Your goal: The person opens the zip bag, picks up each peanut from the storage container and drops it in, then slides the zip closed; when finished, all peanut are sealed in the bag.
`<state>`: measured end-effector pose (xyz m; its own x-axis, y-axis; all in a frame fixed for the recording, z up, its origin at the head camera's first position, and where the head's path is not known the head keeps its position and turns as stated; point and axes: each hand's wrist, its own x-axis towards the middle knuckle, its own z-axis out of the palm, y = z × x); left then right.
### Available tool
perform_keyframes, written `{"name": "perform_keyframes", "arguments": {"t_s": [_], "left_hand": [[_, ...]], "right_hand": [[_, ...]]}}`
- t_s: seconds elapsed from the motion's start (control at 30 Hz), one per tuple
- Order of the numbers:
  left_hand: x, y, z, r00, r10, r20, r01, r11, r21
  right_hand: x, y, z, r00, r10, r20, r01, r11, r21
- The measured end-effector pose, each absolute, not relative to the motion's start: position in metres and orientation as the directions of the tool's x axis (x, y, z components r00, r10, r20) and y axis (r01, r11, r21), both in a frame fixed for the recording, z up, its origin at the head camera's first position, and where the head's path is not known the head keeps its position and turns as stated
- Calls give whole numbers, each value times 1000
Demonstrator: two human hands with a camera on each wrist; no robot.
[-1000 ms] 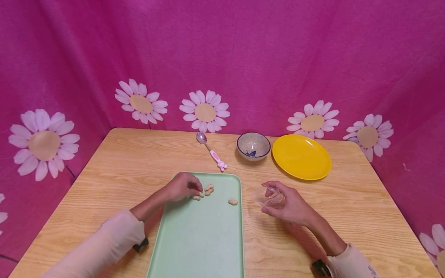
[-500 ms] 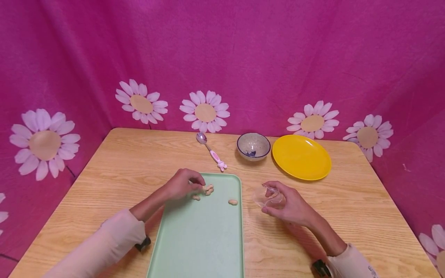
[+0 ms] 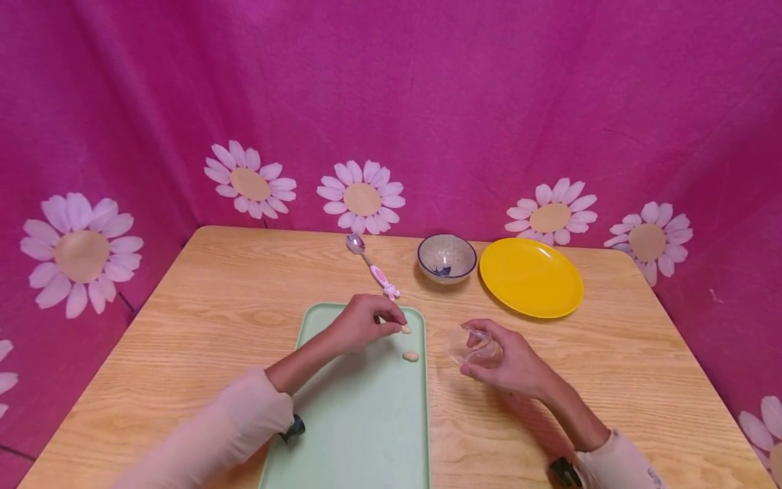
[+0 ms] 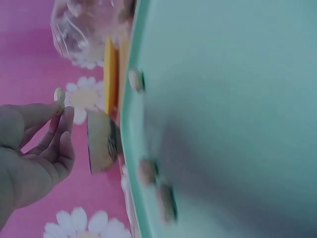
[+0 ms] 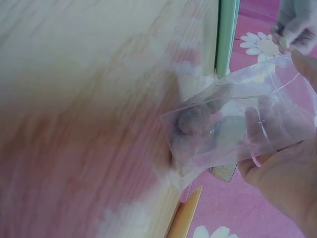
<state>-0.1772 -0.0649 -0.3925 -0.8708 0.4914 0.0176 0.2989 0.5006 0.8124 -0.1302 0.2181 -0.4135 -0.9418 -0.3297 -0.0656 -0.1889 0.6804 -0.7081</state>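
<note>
Between thumb and fingertips my left hand (image 3: 369, 322) pinches a peanut (image 3: 406, 329), held over the far right part of the green tray (image 3: 360, 435). The left wrist view shows this pinched peanut (image 4: 60, 100) from the side. A loose peanut (image 3: 411, 356) lies by the tray's right edge. More peanuts (image 4: 147, 171) on the tray appear in the left wrist view, hidden behind my left hand in the head view. Right of the tray, my right hand (image 3: 510, 363) grips a clear plastic bag (image 5: 233, 114) with its mouth held apart. Several brownish lumps (image 5: 194, 119) show through its lower part.
Behind the tray lies a spoon (image 3: 378, 275) with a pink rabbit handle. A speckled bowl (image 3: 447, 255) with a dark blue rim stands to its right, beside a yellow plate (image 3: 531, 278). A pink flowered curtain (image 3: 391, 102) hangs behind the wooden table (image 3: 232, 285).
My left hand took up a peanut from the cluster at the tray's far left and carried it right, towards the bag. My right hand and the bag have stayed in place.
</note>
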Motion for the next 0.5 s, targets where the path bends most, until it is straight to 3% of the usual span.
{"name": "perform_keyframes", "arguments": {"t_s": [0.5], "left_hand": [[-163,-5,-399,-865,495,76,318,426,847]], "right_hand": [[-131,219,-414,-938,-344,-47,-211,671,-711]]}}
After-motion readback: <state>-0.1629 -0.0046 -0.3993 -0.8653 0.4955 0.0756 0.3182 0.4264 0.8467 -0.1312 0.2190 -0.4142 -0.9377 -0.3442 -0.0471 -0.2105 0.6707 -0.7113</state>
